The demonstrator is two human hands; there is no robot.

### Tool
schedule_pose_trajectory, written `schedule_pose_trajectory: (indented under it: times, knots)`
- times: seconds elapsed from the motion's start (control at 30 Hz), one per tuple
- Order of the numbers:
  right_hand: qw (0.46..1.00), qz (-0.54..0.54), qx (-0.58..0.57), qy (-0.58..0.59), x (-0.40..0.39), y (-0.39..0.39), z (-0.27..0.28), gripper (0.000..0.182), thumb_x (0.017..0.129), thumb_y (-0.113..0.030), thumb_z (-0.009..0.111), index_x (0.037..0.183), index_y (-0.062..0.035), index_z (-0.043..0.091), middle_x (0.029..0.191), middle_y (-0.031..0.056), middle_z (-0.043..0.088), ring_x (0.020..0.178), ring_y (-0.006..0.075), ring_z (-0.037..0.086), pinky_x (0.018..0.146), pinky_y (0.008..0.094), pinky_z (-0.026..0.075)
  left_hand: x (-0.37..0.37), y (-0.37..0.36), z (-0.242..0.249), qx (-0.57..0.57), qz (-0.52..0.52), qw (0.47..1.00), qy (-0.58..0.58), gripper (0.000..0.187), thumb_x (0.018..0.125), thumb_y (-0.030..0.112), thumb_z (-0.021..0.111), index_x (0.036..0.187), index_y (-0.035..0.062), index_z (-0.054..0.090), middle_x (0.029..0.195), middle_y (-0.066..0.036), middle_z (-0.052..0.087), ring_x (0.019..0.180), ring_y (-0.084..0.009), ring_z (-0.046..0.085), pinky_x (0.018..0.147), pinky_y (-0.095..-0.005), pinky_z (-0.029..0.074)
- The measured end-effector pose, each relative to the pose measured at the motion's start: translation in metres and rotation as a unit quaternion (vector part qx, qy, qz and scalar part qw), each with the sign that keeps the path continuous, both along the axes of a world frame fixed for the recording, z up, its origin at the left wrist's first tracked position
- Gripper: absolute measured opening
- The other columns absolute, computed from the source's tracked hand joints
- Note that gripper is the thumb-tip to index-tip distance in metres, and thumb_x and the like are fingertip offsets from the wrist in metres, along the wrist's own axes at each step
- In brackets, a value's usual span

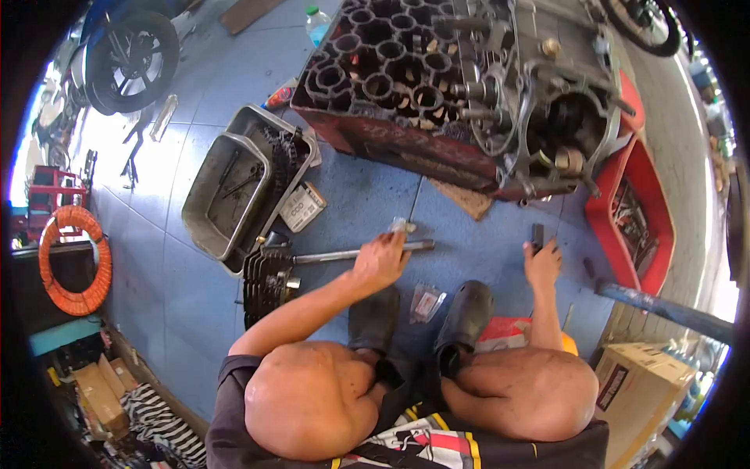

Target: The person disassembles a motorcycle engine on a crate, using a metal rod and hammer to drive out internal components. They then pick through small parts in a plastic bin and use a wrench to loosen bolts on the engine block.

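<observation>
My left hand (380, 260) is closed, its fingertips at a small clear, whitish piece (401, 225) that looks like plastic. A long metal bar (328, 255) runs under that hand, from beside a black finned engine cylinder (264, 283) towards the middle of the floor. My right hand (543, 264) grips a small black rectangular piece (537, 233) between thumb and fingers, low over the blue tiles. Between my shoes lies a clear plastic packet (427, 302).
An engine crankcase (508, 86) rests on a red, grimy crate (383, 133) with round cells. Left of it stand a grey bin (226, 191) and a small box (302, 207). At right are a red tool bin (664, 227), a metal bar (664, 305) and a cardboard box (644, 383).
</observation>
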State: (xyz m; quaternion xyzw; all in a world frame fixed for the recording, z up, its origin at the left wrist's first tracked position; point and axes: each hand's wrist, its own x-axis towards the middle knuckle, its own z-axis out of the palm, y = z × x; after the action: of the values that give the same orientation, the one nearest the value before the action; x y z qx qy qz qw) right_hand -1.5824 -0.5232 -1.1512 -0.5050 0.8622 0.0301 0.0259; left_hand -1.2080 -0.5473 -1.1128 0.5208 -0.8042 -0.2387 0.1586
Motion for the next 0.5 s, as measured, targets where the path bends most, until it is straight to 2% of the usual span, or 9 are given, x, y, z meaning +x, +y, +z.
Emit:
schedule_pose_trajectory:
  times: [0.03, 0.07, 0.1, 0.13, 0.23, 0.3, 0.37, 0.5]
  knots:
    - [0.999, -0.003, 0.023, -0.039, -0.009, 0.003, -0.015, 0.070, 0.086, -0.044, 0.063, 0.131, 0.0031, 0.037, 0.107, 0.0290, 0.057, 0.098, 0.0462, 0.057, 0.088, 0.0484, 0.046, -0.003, 0.006, -0.015, -0.040, -0.029, 0.999, -0.007, 0.025, 0.080, 0.015, 0.062, 0.098, -0.0006, 0.056, 0.089, -0.018, 0.062, 0.082, -0.0326, 0.062, 0.071, -0.0445, 0.051]
    - [0.997, -0.013, 0.026, -0.070, -0.009, 0.001, -0.018, 0.064, 0.085, -0.040, 0.066, 0.124, 0.0048, 0.042, 0.108, 0.0295, 0.058, 0.100, 0.0463, 0.057, 0.088, 0.0482, 0.046, -0.005, 0.009, -0.022, -0.046, -0.023, 0.999, 0.006, 0.025, 0.080, 0.015, 0.062, 0.098, -0.0006, 0.056, 0.089, -0.018, 0.062, 0.082, -0.0326, 0.062, 0.071, -0.0445, 0.051]
    - [0.994, -0.024, 0.028, -0.102, -0.005, -0.003, -0.017, 0.059, 0.083, -0.036, 0.069, 0.117, 0.0065, 0.047, 0.109, 0.0300, 0.058, 0.101, 0.0465, 0.057, 0.089, 0.0481, 0.047, -0.005, 0.009, -0.028, -0.072, -0.032, 0.995, -0.059, 0.024, 0.079, 0.015, 0.061, 0.096, -0.0004, 0.057, 0.091, -0.017, 0.060, 0.085, -0.0313, 0.060, 0.073, -0.0427, 0.049]
    - [0.995, -0.018, 0.020, -0.092, -0.006, -0.006, -0.015, 0.059, 0.083, -0.036, 0.069, 0.117, 0.0065, 0.047, 0.109, 0.0300, 0.058, 0.101, 0.0465, 0.057, 0.089, 0.0481, 0.047, -0.005, 0.008, -0.035, -0.098, -0.040, 0.986, -0.125, 0.023, 0.077, 0.014, 0.060, 0.095, -0.0001, 0.058, 0.093, -0.016, 0.059, 0.088, -0.0300, 0.058, 0.075, -0.0410, 0.048]
    - [0.995, -0.032, 0.036, -0.085, -0.005, -0.017, -0.005, 0.049, 0.082, -0.030, 0.071, 0.109, 0.0055, 0.051, 0.108, 0.0293, 0.058, 0.100, 0.0457, 0.058, 0.087, 0.0483, 0.047, 0.000, 0.008, -0.054, -0.104, -0.055, 0.978, -0.172, 0.019, 0.077, 0.014, 0.057, 0.091, 0.0016, 0.060, 0.090, -0.013, 0.058, 0.086, -0.0267, 0.057, 0.074, -0.0384, 0.046]
    - [0.992, -0.042, 0.043, -0.111, -0.004, -0.014, 0.002, 0.047, 0.082, -0.029, 0.071, 0.108, 0.0058, 0.052, 0.107, 0.0282, 0.059, 0.099, 0.0446, 0.058, 0.087, 0.0487, 0.047, 0.003, 0.005, -0.060, -0.126, -0.069, 0.976, -0.166, 0.015, 0.078, 0.015, 0.058, 0.086, 0.0027, 0.060, 0.090, -0.013, 0.058, 0.086, -0.0257, 0.058, 0.074, -0.0374, 0.045]
    - [0.992, -0.047, 0.029, -0.112, 0.001, -0.013, 0.005, 0.047, 0.082, -0.028, 0.071, 0.108, 0.0057, 0.052, 0.107, 0.0279, 0.058, 0.099, 0.0443, 0.058, 0.087, 0.0485, 0.047, 0.006, 0.001, -0.059, -0.116, -0.126, 0.970, -0.174, 0.017, 0.079, 0.014, 0.056, 0.090, 0.0022, 0.058, 0.088, -0.013, 0.058, 0.084, -0.0283, 0.059, 0.074, -0.0402, 0.047]
    - [0.992, -0.047, 0.023, -0.113, -0.001, -0.012, -0.001, 0.048, 0.081, -0.027, 0.071, 0.110, 0.0057, 0.053, 0.107, 0.0276, 0.058, 0.102, 0.0440, 0.057, 0.088, 0.0474, 0.047, 0.009, -0.007, -0.051, -0.067, -0.104, 0.984, -0.132, 0.022, 0.083, 0.017, 0.056, 0.099, 0.0008, 0.053, 0.086, -0.016, 0.060, 0.078, -0.0316, 0.063, 0.067, -0.0445, 0.051]
